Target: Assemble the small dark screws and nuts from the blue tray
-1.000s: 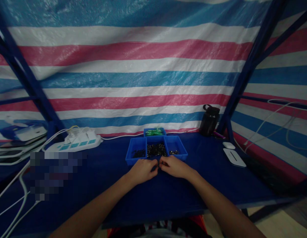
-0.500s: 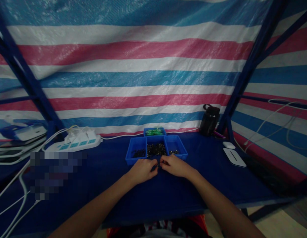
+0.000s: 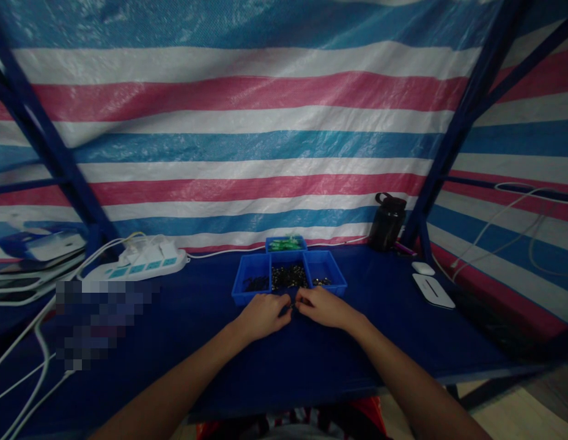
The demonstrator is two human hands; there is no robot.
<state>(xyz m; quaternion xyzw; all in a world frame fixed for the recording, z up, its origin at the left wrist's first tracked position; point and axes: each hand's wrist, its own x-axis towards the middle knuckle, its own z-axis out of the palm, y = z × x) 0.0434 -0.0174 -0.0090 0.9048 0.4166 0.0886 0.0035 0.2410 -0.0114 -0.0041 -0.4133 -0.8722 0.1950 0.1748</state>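
Note:
My left hand (image 3: pixel 266 316) and my right hand (image 3: pixel 321 307) meet almost fingertip to fingertip just in front of the blue bins. Both are closed in a pinch around something small and dark between them, too tiny to identify. Behind them, the left blue bin (image 3: pixel 238 282) holds dark thin pieces, the middle one a heap of small dark and shiny parts (image 3: pixel 289 275), and the right bin (image 3: pixel 326 264) a few shiny parts (image 3: pixel 321 282). A smaller blue bin at the back contains green pieces (image 3: pixel 285 244).
On the blue table (image 3: pixel 196 348), a white power strip (image 3: pixel 148 266) with cables lies left, beside stacked devices (image 3: pixel 27 275). A black bottle (image 3: pixel 387 223) stands back right, near a white flat device (image 3: pixel 433 290) and small white case (image 3: pixel 423 268). Striped sheeting hangs behind.

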